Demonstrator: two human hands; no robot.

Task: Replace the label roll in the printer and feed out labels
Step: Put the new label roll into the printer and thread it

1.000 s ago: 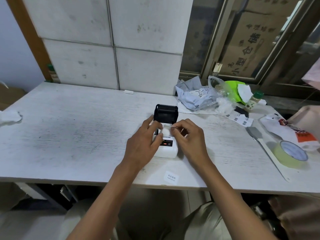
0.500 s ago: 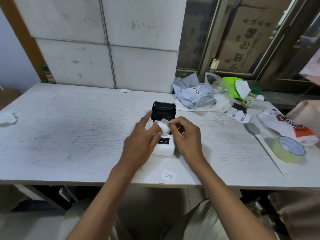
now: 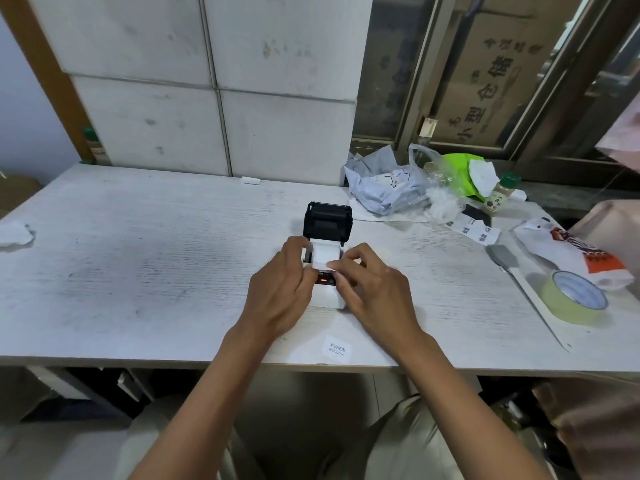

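A small white label printer [image 3: 329, 297] stands in the middle of the white table [image 3: 145, 265], its black lid [image 3: 327, 221] tipped open toward the wall. A white label roll [image 3: 323, 254] lies in the open bay, and its loose end stretches forward over the front edge. My left hand [image 3: 280, 289] grips the printer's left side, thumb at the roll. My right hand [image 3: 372, 289] pinches the loose end of the label strip just above the small display with a red light [image 3: 324, 280]. My hands hide most of the printer's body.
A loose label [image 3: 336, 348] printed "welcome" lies near the table's front edge. At the right are a roll of yellowish tape [image 3: 573, 299], a grey scraper [image 3: 502, 256], printed labels [image 3: 472, 230], a spice bottle [image 3: 498, 194], plastic bags [image 3: 391, 187] and a crumpled tissue [image 3: 14, 233] far left.
The label strip's end has been drawn out forward from the roll by my right hand. My left hand stays on the printer's left side. The view has shifted slightly.
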